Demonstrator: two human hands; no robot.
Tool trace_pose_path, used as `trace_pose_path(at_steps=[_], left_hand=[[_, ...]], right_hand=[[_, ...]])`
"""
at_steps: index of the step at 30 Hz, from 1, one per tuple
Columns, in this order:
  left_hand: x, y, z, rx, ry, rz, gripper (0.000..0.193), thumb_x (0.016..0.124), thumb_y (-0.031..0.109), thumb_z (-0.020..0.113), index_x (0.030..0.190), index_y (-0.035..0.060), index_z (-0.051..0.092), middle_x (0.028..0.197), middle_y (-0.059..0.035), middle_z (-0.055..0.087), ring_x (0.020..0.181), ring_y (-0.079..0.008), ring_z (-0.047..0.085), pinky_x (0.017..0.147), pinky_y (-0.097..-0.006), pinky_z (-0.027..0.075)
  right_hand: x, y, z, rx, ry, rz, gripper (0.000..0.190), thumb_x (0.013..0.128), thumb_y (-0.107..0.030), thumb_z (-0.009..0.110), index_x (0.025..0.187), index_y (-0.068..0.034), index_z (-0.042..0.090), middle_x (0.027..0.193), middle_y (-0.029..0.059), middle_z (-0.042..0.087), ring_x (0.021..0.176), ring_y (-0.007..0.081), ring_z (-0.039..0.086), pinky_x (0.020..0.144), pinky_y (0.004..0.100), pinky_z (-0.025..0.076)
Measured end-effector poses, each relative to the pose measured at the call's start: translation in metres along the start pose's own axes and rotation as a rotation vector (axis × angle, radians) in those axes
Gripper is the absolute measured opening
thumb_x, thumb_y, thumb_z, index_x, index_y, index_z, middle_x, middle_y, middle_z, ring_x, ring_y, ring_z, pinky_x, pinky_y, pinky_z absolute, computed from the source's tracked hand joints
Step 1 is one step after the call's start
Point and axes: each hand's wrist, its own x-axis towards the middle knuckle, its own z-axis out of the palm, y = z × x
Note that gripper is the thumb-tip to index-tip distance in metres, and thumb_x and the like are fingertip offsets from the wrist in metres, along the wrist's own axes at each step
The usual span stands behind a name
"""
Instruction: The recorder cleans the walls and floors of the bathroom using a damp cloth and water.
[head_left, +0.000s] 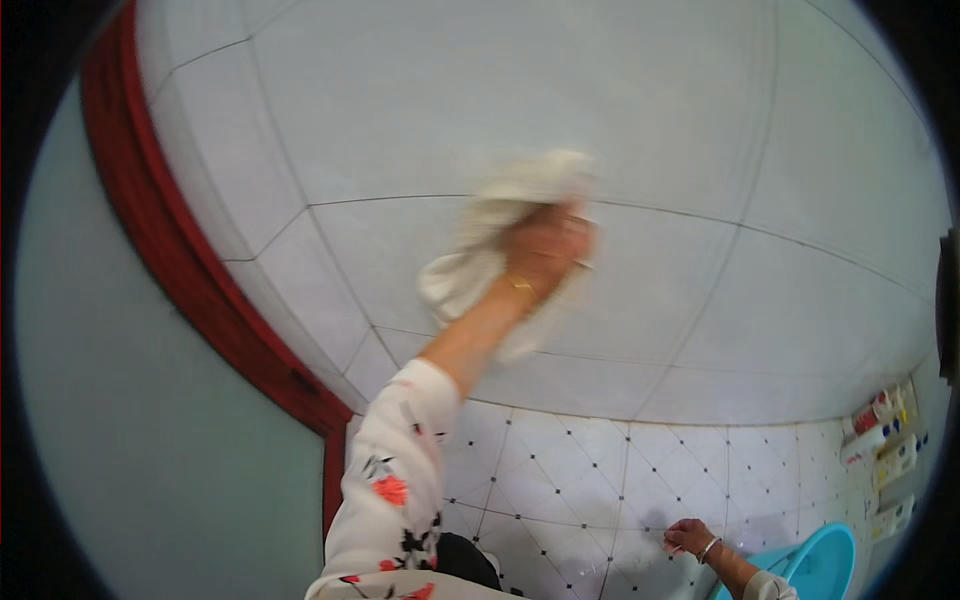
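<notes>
My left hand (551, 244), blurred, presses a cream-white cloth (469, 281) against the pale tiled wall (645, 285) in front of me. The cloth is bunched under the fingers and hangs loosely below the palm. A gold-coloured bracelet circles that wrist, and the arm wears a white sleeve with red and black flowers. Low at the right is my right hand (686, 536), with a bangle, held above the patterned floor. Its fingers are loosely curled and no object shows in them. A light-blue plastic basin (844, 551) lies just to the right of that forearm.
A dark-red door frame (142, 191) curves down the left side beside a grey-green panel (172, 420). Several bottles (896, 461) stand along the wall at the far right. A dark object (949, 307) juts in at the right edge. White floor tiles (555, 480) carry small black diamonds.
</notes>
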Motion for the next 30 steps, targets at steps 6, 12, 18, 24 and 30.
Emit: trace_pose_path(at_steps=[6,12,18,24,30], left_hand=[[0.062,-0.019,-0.042,-0.011,-0.276,0.476,0.053,0.076,0.046,0.054,0.115,0.0104,0.048,0.119,-0.0122,0.048,0.111,-0.0302,0.044,0.094,-0.0382,0.035],[0.134,-0.126,-0.141,0.084,0.219,0.111,0.079,0.072,0.034,0.062,0.134,0.0068,0.022,0.131,-0.0205,0.035,0.121,-0.0331,0.036,0.1,-0.036,0.031],[0.037,-0.221,-0.114,0.295,0.672,-0.489,0.068,0.078,0.04,0.056,0.131,0.0049,0.032,0.13,-0.0134,0.04,0.118,-0.0305,0.038,0.098,-0.0409,0.029],[0.036,-0.156,-0.08,0.161,0.486,-0.241,0.055,0.085,0.016,0.043,0.134,0.0012,0.025,0.139,-0.0125,0.027,0.129,-0.027,0.022,0.106,-0.0407,0.014],[0.163,-0.041,-0.111,0.041,-0.214,0.182,0.057,0.086,0.034,0.04,0.136,0.0111,0.026,0.138,-0.0158,0.029,0.128,-0.0313,0.025,0.106,-0.0373,0.015]], right_hand=[[0.026,-0.032,0.024,0.008,-0.103,-0.086,0.021,0.082,-0.018,0.056,0.09,0.001,0.059,0.076,0.0076,0.064,0.066,0.0129,0.062,0.054,0.0243,0.051],[0.06,0.036,0.006,-0.142,-0.147,-0.016,0.024,0.082,-0.019,0.056,0.092,0.003,0.058,0.074,0.0087,0.064,0.063,0.0132,0.061,0.053,0.0247,0.051],[0.053,0.039,-0.002,-0.048,-0.042,-0.079,0.022,0.082,-0.016,0.055,0.091,0.004,0.058,0.071,0.0079,0.063,0.06,0.0126,0.06,0.051,0.0249,0.05],[0.031,0.014,-0.008,-0.157,-0.083,-0.019,0.026,0.08,-0.027,0.058,0.097,-0.008,0.063,0.098,0.013,0.063,0.086,0.024,0.06,0.079,0.0343,0.049],[0.1,0.037,-0.006,-0.682,-0.129,-0.593,0.014,0.071,-0.016,0.058,0.083,-0.013,0.062,0.092,0.005,0.062,0.087,0.0238,0.057,0.075,0.036,0.046]])
